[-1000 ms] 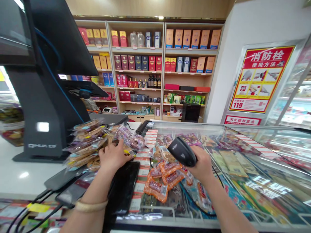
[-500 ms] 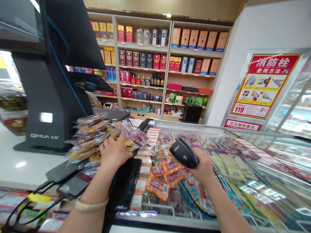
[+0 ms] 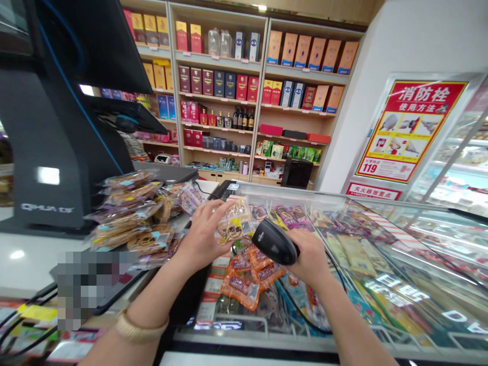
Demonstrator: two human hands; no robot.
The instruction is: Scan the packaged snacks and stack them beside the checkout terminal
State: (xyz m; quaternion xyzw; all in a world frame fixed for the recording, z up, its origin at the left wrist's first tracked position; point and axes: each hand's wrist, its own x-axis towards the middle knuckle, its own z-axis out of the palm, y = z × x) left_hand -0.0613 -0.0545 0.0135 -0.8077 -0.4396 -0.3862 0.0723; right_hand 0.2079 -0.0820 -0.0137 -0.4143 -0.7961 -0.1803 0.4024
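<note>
My left hand [image 3: 206,236] grips a clear snack packet [image 3: 235,219] with a yellow label and round brown pieces inside. The fingers hold its left edge, over the left part of the glass top. My right hand [image 3: 307,254] is wrapped round a black barcode scanner [image 3: 275,242], whose head points left at the packet, a short gap away. Below the scanner lie several orange snack packets [image 3: 240,288] on the glass. Left of my left hand stands a pile of clear snack packets [image 3: 131,211].
A dark checkout screen on a stand [image 3: 57,147] rises at the left. The glass-topped display case [image 3: 381,284] spans the right, with the scanner's black cable [image 3: 295,305] lying across it. Shelves of boxed bottles [image 3: 219,84] stand behind.
My left hand has moved right from the pile, carrying a snack packet to the scanner. My right hand still holds the scanner, nearly in place. The view has shifted slightly.
</note>
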